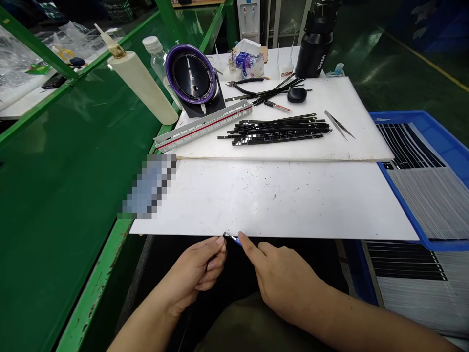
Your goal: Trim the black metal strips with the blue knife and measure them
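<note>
At the table's front edge my left hand (205, 264) is closed, thumb and forefinger pinching a small black piece (224, 235) whose rest is hidden by the fingers. My right hand (282, 274) is wrapped round a slim blue-handled craft knife (238, 241), forefinger stretched along it. Its thin metal tip points left and meets or nearly meets the black piece; which, I cannot tell. Beyond the hands, a pile of glossy black strips (278, 131) lies on a thick white board (351, 146). Tweezers (339, 125) rest to the right of the pile.
A white scale ruler (205, 128), a purple-rimmed round device (190, 76), cutting pliers (245, 87) and a black bottle (318, 49) stand or lie farther back. To the right, a blue tray (399, 198) holds strips. A green frame (98, 274) borders the left. Dark specks dot the white tabletop (293, 205).
</note>
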A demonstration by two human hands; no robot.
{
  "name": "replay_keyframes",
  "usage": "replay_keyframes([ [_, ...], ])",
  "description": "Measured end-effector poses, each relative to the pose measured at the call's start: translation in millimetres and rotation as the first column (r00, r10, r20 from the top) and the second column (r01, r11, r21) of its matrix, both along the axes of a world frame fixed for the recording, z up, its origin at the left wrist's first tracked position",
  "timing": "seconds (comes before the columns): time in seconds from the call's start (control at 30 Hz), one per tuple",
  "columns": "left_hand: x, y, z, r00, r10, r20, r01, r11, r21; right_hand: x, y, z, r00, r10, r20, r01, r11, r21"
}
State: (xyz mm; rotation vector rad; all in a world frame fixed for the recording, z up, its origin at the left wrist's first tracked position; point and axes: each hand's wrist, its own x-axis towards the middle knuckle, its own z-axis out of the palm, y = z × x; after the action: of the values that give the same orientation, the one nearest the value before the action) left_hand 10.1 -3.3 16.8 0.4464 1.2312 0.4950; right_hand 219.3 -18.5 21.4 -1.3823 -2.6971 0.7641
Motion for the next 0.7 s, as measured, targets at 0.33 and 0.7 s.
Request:
replay_keyframes([
  [0.33, -9.1, 2.1, 1.9, 0.997, -0.068, 0.037, 0.070, 0.996, -0.053, 5.4, 1.4, -7.2, 0.999, -0.037, -0.011, 0.036, 0.999, -0.012],
  [0.7, -14.2, 10.5, -1.5, 0.992, -0.124, -0.038, 0.124, 0.992, -0.022, 11.6, 9.3, -6.1, 0.987, -0.060, -0.150, 0.045, 0.994, -0.102],
])
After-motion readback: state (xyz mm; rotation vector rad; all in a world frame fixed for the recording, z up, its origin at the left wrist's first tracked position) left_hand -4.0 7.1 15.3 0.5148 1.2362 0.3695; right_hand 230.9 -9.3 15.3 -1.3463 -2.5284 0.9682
